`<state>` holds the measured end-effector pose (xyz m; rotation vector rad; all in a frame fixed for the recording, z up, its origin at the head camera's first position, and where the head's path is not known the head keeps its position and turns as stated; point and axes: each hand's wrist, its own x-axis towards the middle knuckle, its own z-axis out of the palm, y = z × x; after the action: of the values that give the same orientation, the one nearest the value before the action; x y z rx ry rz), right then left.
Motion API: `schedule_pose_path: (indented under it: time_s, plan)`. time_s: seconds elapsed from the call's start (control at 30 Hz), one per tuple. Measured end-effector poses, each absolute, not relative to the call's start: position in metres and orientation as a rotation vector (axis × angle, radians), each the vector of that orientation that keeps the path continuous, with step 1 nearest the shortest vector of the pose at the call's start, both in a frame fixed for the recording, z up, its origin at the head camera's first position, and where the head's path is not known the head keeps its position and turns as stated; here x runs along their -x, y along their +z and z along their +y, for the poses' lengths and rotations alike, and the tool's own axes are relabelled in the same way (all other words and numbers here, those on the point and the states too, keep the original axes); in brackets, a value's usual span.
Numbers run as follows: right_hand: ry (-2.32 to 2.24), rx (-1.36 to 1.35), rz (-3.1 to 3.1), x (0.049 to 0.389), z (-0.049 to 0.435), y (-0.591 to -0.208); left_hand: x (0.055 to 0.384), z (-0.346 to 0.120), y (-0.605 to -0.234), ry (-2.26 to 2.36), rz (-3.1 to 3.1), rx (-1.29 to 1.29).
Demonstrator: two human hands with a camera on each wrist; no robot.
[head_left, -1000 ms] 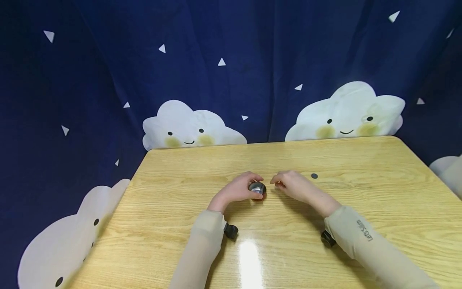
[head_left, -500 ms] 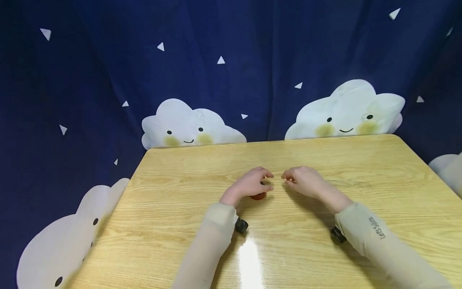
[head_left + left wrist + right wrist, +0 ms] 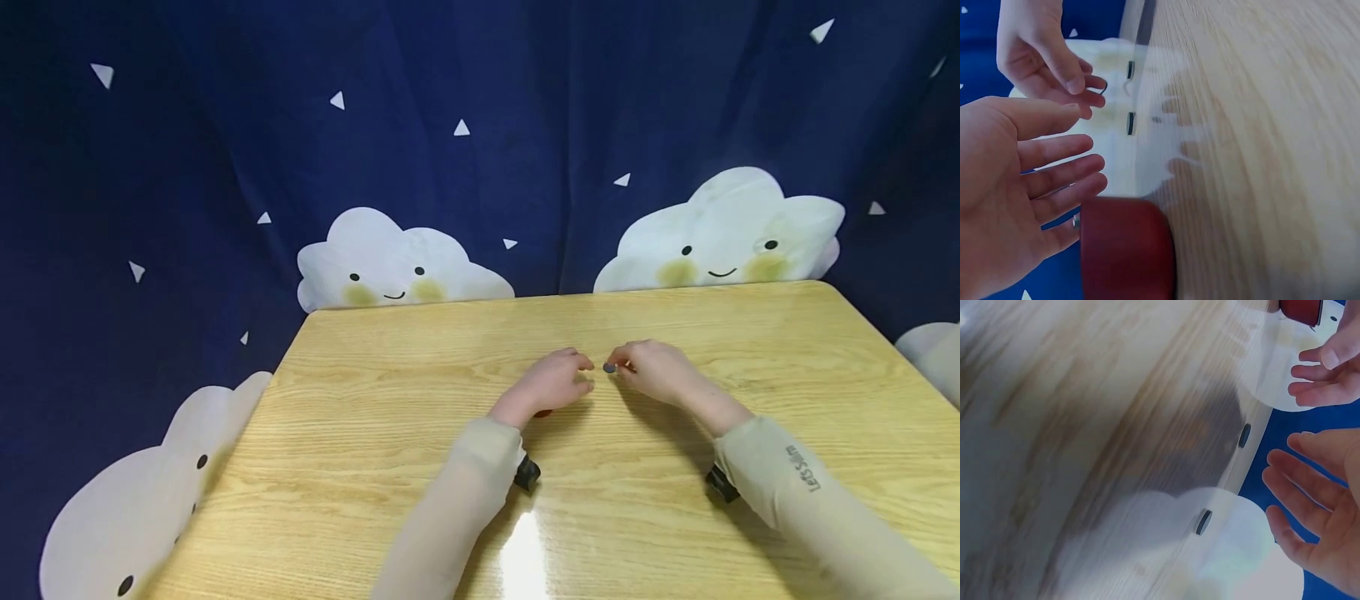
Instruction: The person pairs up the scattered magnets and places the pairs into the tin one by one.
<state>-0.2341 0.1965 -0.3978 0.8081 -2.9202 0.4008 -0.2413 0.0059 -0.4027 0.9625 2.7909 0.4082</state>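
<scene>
The wooden table (image 3: 360,433) lay beneath the left hand (image 3: 555,380) and right hand (image 3: 654,369), both relaxed and gripping nothing, and bore a red object (image 3: 1125,250) beside the left and two small dark discs (image 3: 1204,522) near the right.

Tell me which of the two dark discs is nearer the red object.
The dark disc higher up in the right wrist view; the other disc appears lower there, farther from the red object.
</scene>
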Motion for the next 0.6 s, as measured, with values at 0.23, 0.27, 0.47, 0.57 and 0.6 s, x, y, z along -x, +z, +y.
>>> schedule_pose_path:
  time_s: [0.23,0.27,0.47,0.57,0.6]
  plan:
    - [0.358,-0.751,-2.955,0.234,0.204,-0.396,0.242,0.020,-0.402,0.303,2.815,-0.975]
    - [0.353,-0.742,-2.963,0.234,0.205,-0.396,0.243,0.023,-0.402,0.291,2.824,-0.962]
    - [0.329,-0.677,-2.999,0.236,0.210,-0.397,0.242,0.036,-0.403,0.273,2.853,-0.887]
    - [0.326,-0.652,-3.008,0.237,0.211,-0.396,0.243,0.041,-0.404,0.272,2.869,-0.863]
    - [0.328,-0.642,-3.012,0.237,0.212,-0.396,0.243,0.042,-0.404,0.270,2.880,-0.856]
